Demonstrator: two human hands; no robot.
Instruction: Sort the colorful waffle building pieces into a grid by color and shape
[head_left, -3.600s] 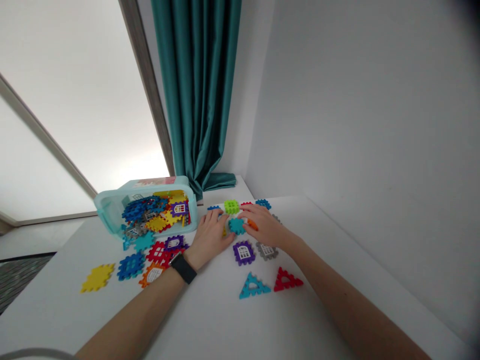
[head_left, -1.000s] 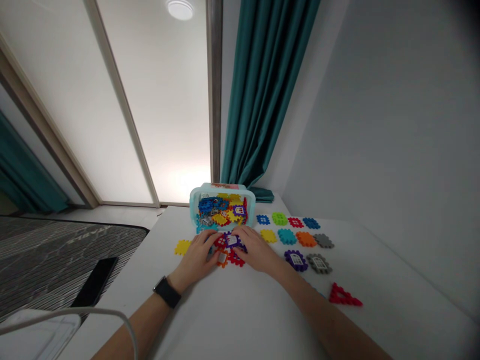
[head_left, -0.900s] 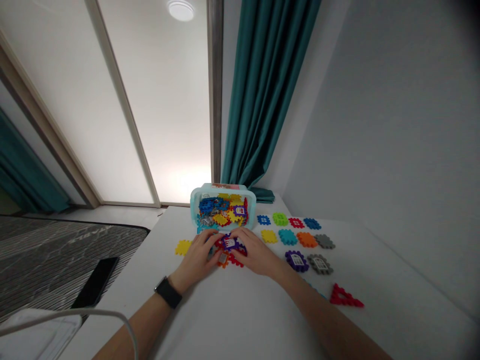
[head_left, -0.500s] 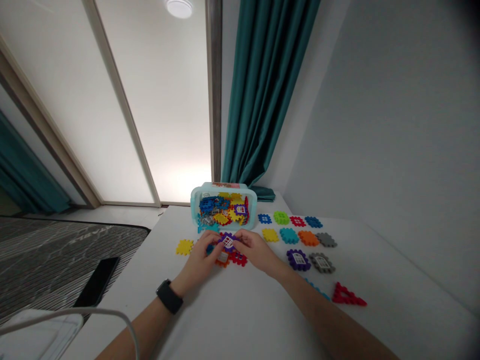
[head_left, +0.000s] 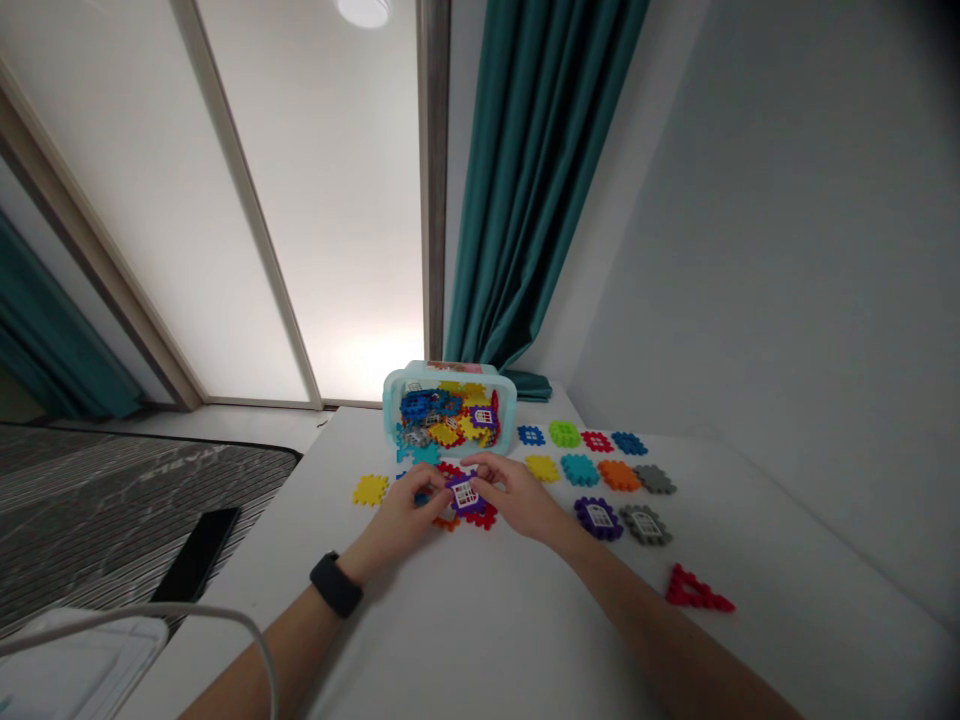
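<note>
Between my two hands is a purple window tile (head_left: 464, 493), a square building piece with notched edges and a white window grid. My left hand (head_left: 409, 505) pinches its left side with thumb and fingers. At its right side, my right hand (head_left: 514, 490) closes thumb and fingers on the edge. Partly hidden beneath the tile and hands lie a red tile (head_left: 486, 517) and an orange tile (head_left: 448, 523). A yellow tile (head_left: 370, 490) rests left of my left hand.
Behind my hands a light-blue bin (head_left: 512, 400) lies full of mixed tiles. Rows of coloured tiles, among them an orange one (head_left: 619, 475) and a purple window one (head_left: 598, 518), lie to the right. Nearer is a red triangle piece (head_left: 697, 588). A cable (head_left: 225, 612) arcs at lower left.
The purple window tile has turned between my fingers and moved slightly right and down. My right fingers have lifted a little; the view has shifted slightly.
</note>
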